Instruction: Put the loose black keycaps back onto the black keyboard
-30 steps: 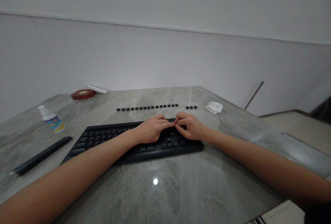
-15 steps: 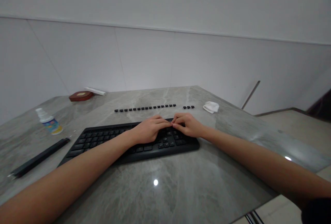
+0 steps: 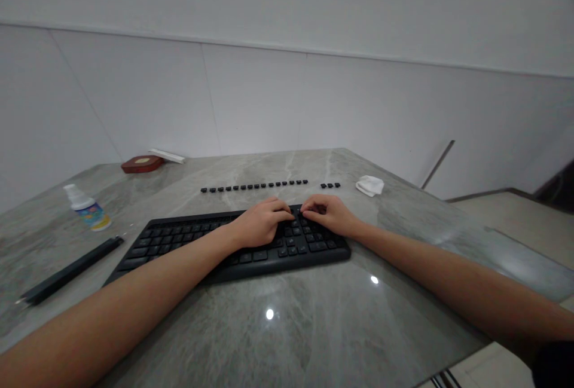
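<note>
A black keyboard [image 3: 273,263] lies at a slant on the grey marbled table. My left hand [image 3: 260,224] rests over its upper right part, fingers and thumb drawn together at the keys. Just to the right, my right hand [image 3: 332,216] is curled over the number pad side, thumb and forefinger pinched close. A small gap separates the two sets of fingertips. Whatever either pinch holds is too small to make out. Behind the keyboard runs a row of small black keycaps [image 3: 256,186], with a separate group of three keycaps [image 3: 330,185] to its right.
A white cloth [image 3: 370,185] lies at the right. On the left are a spray bottle [image 3: 90,211] and a long black bar [image 3: 72,271]. A reddish-brown box [image 3: 142,164] and a white strip [image 3: 167,155] sit near the wall [image 3: 255,101].
My hands have moved slightly apart; their fingertips met over the keyboard before and now have a gap between them. The view has shifted slightly.
</note>
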### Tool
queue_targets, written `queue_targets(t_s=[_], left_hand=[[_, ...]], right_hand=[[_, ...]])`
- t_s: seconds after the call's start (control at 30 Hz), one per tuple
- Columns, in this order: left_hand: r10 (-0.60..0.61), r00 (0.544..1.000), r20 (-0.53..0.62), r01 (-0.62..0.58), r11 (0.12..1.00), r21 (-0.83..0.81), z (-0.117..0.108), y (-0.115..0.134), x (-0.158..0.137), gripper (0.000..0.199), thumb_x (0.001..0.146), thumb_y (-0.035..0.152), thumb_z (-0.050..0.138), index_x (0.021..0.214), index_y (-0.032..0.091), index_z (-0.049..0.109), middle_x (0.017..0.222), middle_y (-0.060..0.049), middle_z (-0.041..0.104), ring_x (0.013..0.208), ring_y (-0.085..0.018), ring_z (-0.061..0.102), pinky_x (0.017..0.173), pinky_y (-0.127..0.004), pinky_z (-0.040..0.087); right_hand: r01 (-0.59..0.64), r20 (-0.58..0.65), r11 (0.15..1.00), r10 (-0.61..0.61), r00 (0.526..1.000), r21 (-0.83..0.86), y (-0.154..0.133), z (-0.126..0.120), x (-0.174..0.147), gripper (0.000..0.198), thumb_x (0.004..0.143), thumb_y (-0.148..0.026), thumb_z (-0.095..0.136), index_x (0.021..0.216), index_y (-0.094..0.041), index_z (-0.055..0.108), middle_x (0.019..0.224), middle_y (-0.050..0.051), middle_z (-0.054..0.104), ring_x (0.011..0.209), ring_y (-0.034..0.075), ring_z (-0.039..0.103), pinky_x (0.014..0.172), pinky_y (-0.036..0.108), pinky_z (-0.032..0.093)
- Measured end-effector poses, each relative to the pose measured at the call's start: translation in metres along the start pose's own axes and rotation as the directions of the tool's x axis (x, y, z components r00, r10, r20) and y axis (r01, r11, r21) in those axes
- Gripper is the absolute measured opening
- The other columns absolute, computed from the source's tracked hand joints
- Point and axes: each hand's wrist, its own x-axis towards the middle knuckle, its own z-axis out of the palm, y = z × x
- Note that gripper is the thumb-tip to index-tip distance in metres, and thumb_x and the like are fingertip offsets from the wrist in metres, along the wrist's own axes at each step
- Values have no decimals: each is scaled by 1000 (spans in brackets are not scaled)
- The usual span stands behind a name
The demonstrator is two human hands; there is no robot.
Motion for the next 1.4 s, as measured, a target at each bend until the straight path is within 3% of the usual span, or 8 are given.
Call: queue_targets(t_s=[0.3,0.5,0.67,0.73,0.87,0.97,1.13,1.4], left_hand=[[3,1000,4,-3,1000,-1,1,0,-1,46,73,-3,39,108,12,65,104,-11,62,98,-20,56,90,-39,51],[3,1000,7,-3,1000,1,1,0,0,45,73,-3,40,107,11,65,103,-11,62,97,-20,56,89,-37,51],[-11,1000,25,11,1000,-1,1,0,-1,44,74,-2,40,108,13,64,105,-10,62,99,-21,56,91,-38,50],[-18,1000,26,18,1000,-8,0,2,0,51,75,-2,39,120,14,58,111,-10,61,103,-21,54,93,-40,49],[-4,999,42,5,1000,-13,1,4,1,71,78,-2,37,145,16,28,126,-11,56,115,-22,49,97,-41,46],[27,996,89,-26,999,-20,4,0,1,75,78,-3,37,148,19,21,131,-10,54,125,-23,43,101,-43,44],[74,988,135,-72,997,-22,7,-5,1,76,77,-4,39,147,19,25,143,-11,44,136,-24,33,108,-47,38],[129,985,115,-126,991,-34,7,-5,3,74,77,-7,39,146,20,29,142,-6,46,134,-21,38,114,-46,31]], right_hand=[[-2,24,999,1,1000,34,3,0,1,16,83,-28,62,84,-15,69,75,2,65,63,12,53,59,24,40],[101,20,995,-101,995,23,-2,0,1,13,83,-25,62,82,-15,70,85,6,68,72,13,61,62,25,45],[267,53,958,-263,963,-99,-7,-2,0,18,86,-22,57,73,-17,70,88,6,69,78,14,64,74,28,51],[326,69,928,-319,945,-181,-9,-2,1,20,86,-21,56,72,-17,69,87,7,69,79,16,64,75,30,51],[405,101,846,-396,913,-347,-12,0,2,26,87,-19,51,68,-15,67,76,9,66,74,18,61,69,31,49],[389,133,818,-368,920,-424,-16,1,1,28,88,-18,49,67,-15,67,73,8,65,65,15,58,62,28,46],[377,201,760,-319,926,-529,-21,-1,-3,26,89,-19,49,75,-13,69,76,8,66,62,14,57,60,26,42],[397,284,698,-279,917,-596,-29,-2,-5,24,90,-18,47,90,-12,70,91,11,70,67,16,62,63,28,44]])
